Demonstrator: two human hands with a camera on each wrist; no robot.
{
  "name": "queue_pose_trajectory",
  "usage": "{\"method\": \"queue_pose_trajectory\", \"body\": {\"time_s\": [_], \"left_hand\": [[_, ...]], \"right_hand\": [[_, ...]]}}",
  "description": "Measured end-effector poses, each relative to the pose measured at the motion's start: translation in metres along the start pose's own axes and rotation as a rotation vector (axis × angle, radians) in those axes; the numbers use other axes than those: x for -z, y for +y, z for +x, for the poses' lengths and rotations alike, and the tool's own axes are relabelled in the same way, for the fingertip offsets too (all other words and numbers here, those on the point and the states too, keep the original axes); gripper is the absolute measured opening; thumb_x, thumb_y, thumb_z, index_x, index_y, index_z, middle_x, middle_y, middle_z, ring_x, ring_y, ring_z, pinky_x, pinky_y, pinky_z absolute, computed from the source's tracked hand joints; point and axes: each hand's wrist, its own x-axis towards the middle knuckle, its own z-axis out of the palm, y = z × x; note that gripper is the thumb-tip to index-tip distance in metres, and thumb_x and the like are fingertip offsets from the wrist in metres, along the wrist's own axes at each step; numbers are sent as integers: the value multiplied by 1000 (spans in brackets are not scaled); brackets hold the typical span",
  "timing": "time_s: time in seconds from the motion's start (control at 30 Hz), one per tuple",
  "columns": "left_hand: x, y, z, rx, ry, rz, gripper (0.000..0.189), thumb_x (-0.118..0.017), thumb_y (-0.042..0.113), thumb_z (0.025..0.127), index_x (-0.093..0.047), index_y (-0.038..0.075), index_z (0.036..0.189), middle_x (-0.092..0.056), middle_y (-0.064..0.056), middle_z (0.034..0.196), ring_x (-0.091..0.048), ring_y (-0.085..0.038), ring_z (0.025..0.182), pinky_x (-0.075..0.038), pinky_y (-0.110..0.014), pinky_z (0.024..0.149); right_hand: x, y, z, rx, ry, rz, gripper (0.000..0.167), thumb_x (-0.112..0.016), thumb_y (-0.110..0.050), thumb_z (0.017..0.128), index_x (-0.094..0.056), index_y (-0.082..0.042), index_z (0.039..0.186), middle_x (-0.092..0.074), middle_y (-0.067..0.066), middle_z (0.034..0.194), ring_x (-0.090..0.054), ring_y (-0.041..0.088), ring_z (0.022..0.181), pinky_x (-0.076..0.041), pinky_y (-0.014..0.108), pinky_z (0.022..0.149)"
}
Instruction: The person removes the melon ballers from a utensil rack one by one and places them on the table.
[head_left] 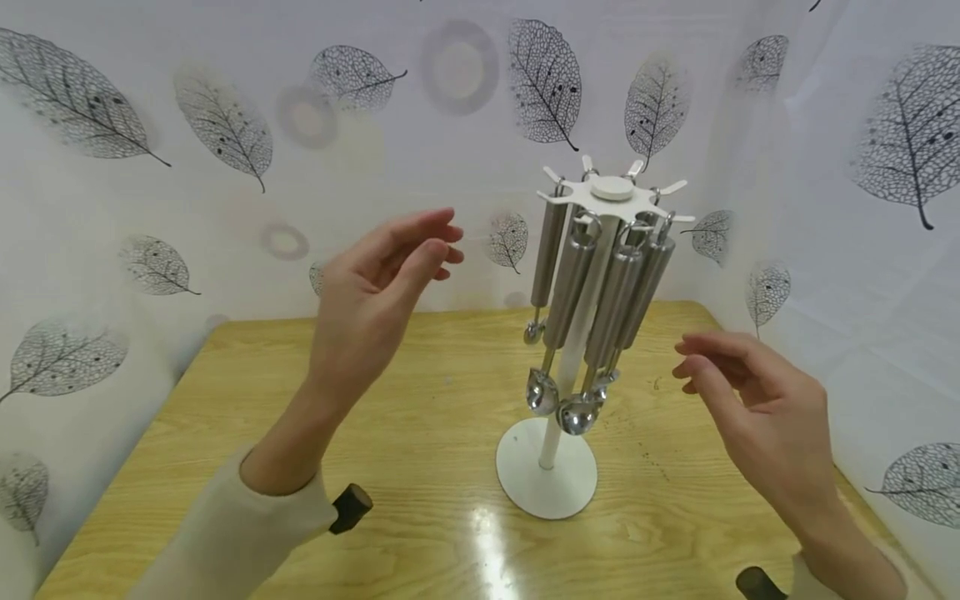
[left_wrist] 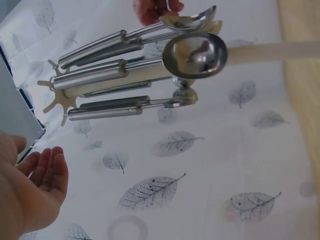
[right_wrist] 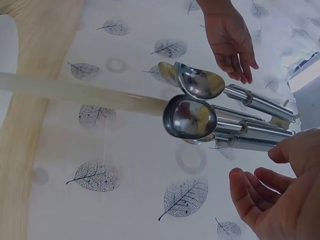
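Observation:
A white rack [head_left: 612, 190] with hooked arms stands upright on a round base [head_left: 525, 487]. Several steel scoops with thick handles hang from it, bowls downward, including a large ice cream scoop [head_left: 577, 414] at the front. To the left of the rack, my left hand [head_left: 367, 300] is raised in the air, fingers loosely bent and holding nothing. My right hand [head_left: 772, 417] hovers right of the scoops, also holding nothing. In the left wrist view, a scoop bowl [left_wrist: 195, 55] faces the camera. Both hands are apart from the rack and scoops.
The rack stands on a wooden table [head_left: 420, 433]. White cloth [head_left: 450, 150] printed with dark leaves hangs behind and at the sides. Black wrist pieces show at the left cuff [head_left: 351, 508] and the right cuff [head_left: 759, 583].

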Motion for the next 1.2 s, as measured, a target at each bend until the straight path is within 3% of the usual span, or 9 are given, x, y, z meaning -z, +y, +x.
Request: {"method": "queue_pose_trajectory", "body": {"time_s": [0.1,0.33,0.53,0.8,1.0,1.2], "left_hand": [[-8,4,7,-8,-2,-28,28,-61,-4,102,-65,-8,129,-72,-17,116,-70,-27,99,-60,-34,86],[-24,11,23,-30,-13,-87,27,-64,-4,100,-66,-9,127,-73,-16,111,-70,-26,95,-60,-34,82],[-36,15,34,-16,-41,-113,28,-66,-4,99,-67,-9,126,-74,-16,109,-71,-27,92,-60,-33,80],[-47,16,45,-30,-55,-78,25,-69,-1,98,-70,-7,122,-75,-15,101,-69,-24,83,-60,-33,76],[-51,13,49,-44,-73,-83,21,-68,-3,97,-71,-9,117,-75,-16,103,-69,-27,84,-60,-34,77],[-54,12,49,-18,-71,-121,15,-70,-4,96,-73,-10,110,-76,-16,100,-70,-25,82,-61,-36,79]], "right_hand": [[-3,-4,-1,-4,12,129,24,-60,26,89,-65,21,112,-72,17,107,-71,17,86,-59,19,76],[-12,-13,-2,12,32,228,24,-60,28,87,-63,25,111,-71,22,106,-71,21,84,-60,22,75],[-18,-18,-2,31,28,255,26,-60,28,86,-62,25,112,-71,23,106,-71,22,84,-60,23,75],[-28,-23,-3,41,6,258,27,-60,30,84,-63,24,111,-71,22,105,-70,22,84,-59,23,74],[-33,-23,-5,49,3,276,29,-59,32,82,-64,22,110,-72,20,105,-71,19,84,-59,20,73],[-36,-26,-5,46,-5,249,29,-60,31,83,-65,21,109,-72,20,105,-72,19,84,-59,20,73]]}}
